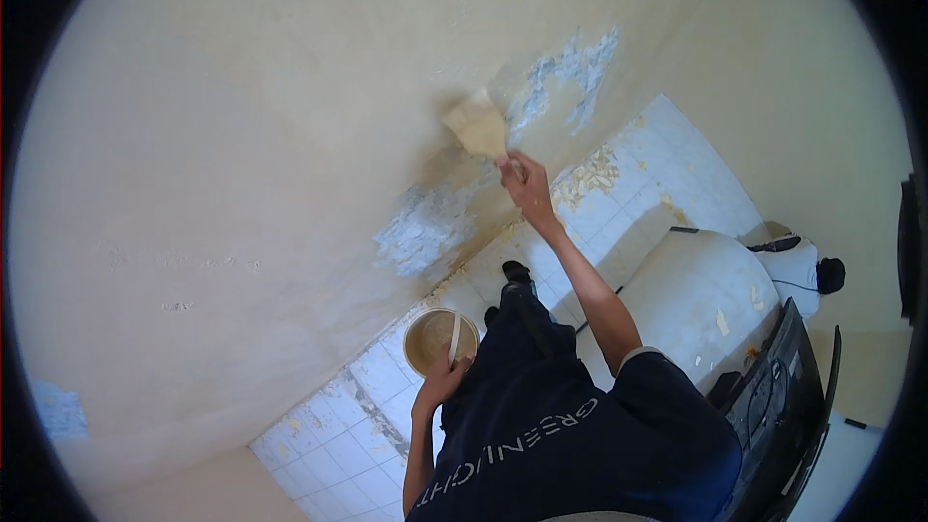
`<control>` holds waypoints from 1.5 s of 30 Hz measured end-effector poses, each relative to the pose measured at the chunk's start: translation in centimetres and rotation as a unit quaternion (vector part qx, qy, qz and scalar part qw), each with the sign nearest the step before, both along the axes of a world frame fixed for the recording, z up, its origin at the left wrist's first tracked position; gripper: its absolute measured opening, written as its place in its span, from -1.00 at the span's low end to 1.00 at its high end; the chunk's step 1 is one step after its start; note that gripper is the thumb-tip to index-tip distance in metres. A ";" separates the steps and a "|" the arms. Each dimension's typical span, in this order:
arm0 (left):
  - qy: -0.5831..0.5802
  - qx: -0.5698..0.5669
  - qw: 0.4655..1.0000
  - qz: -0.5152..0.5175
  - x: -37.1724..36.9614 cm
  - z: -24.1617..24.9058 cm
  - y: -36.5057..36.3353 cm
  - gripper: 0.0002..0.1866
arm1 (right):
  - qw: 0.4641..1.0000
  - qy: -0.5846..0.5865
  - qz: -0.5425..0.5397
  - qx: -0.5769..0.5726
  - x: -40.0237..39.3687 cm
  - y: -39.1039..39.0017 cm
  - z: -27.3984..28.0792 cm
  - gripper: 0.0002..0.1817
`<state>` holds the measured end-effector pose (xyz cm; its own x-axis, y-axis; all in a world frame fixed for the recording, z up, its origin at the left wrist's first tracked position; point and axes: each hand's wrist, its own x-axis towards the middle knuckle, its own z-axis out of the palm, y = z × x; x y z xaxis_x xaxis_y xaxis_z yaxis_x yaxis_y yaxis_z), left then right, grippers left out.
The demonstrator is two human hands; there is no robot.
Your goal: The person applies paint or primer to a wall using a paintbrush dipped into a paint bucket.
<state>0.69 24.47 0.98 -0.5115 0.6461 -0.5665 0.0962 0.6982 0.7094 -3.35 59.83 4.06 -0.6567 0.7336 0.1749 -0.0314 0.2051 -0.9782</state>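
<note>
My right hand is closed around the handle of a wide paintbrush. The pale, yellowish brush head is at the wall, between two patches of peeling paint; it is slightly blurred, and whether the bristles touch the wall is hard to tell. Lower down, my left hand is closed at the near side of a round bucket, on a pale strip that looks like its handle. Inside the bucket is something beige. One bare patch lies below the brush, another above right.
Flakes of paint litter the white tiled floor along the wall. To my right stand a large white rounded object with flakes on it and a black flat panel with a cable. My shoes are close to the wall.
</note>
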 end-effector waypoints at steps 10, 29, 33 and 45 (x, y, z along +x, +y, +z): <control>-0.017 0.026 1.000 -0.002 -0.7 -1.3 -0.5 -0.29 | 0.998 0.001 -0.006 0.059 -3.2 2.1 -7.5 -0.60; 0.002 0.022 1.000 -0.003 -1.1 -0.6 0.5 -0.29 | 0.998 0.046 -0.040 0.027 -2.5 7.5 -0.1 -0.58; -0.004 0.050 0.999 0.003 -1.1 -0.2 0.5 -0.29 | 0.992 -0.103 -0.026 0.066 1.8 6.1 -5.8 -0.59; 0.022 0.053 0.998 -0.008 -1.3 -1.3 0.5 -0.31 | 0.993 -0.092 -0.043 0.059 6.9 -3.3 -12.4 -0.72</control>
